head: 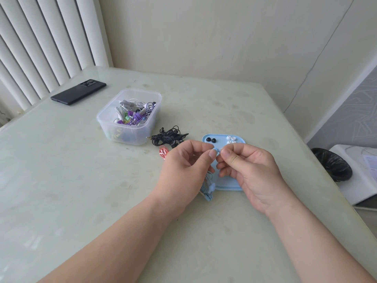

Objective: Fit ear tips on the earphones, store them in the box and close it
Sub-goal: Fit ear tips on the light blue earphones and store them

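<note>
Pinching a small pale-blue earbud [217, 150] between them, the left hand [183, 166] and right hand [253, 166] meet just above a light-blue lid [226, 184] lying flat on the table [81, 180]. On both hands the fingers [212, 154] are curled, thumb against forefinger, closed on the tiny piece (whether a tip already sits on it cannot be told). The blue cable [208, 192] hangs from the left hand and coils on the table at the lid's near-left corner. On the lid's far end lie two black ear tips [211, 140] and, to their right, a few white ear tips [231, 139]. Left of the lid lie tangled black earphones [169, 137] and a pink bundle [163, 152]. Beyond them, the clear box [106, 127] holds more earphones. A dark phone [78, 91] lies at the far left.
</note>
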The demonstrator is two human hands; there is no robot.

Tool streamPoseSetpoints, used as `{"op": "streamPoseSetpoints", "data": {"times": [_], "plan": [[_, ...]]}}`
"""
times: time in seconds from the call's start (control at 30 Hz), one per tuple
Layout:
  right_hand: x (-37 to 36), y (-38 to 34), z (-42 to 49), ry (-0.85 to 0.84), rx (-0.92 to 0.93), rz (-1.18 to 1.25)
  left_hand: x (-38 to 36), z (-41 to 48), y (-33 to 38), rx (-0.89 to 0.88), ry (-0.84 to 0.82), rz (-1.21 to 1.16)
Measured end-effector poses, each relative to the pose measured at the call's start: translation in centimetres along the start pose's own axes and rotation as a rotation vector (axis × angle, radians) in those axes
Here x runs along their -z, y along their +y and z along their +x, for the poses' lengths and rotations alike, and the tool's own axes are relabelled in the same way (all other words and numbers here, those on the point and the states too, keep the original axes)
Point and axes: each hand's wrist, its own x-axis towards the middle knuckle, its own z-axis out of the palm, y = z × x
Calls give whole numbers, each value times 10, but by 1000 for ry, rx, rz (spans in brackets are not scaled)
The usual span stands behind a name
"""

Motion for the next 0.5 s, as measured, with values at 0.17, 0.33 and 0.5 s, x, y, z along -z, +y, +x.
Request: {"op": "streamPoseSetpoints", "data": {"times": [0.17,0.33,0.5], "plan": [[-2,-3,-1,50,144,-89,0,0,0,-1,-12,-31],[-3,-4,-2,-10,59,5,1,0,0,-6,-48,-73],[-1,-5,-1,-31,16,64,2,0,0,-9,-71,-73]]}}
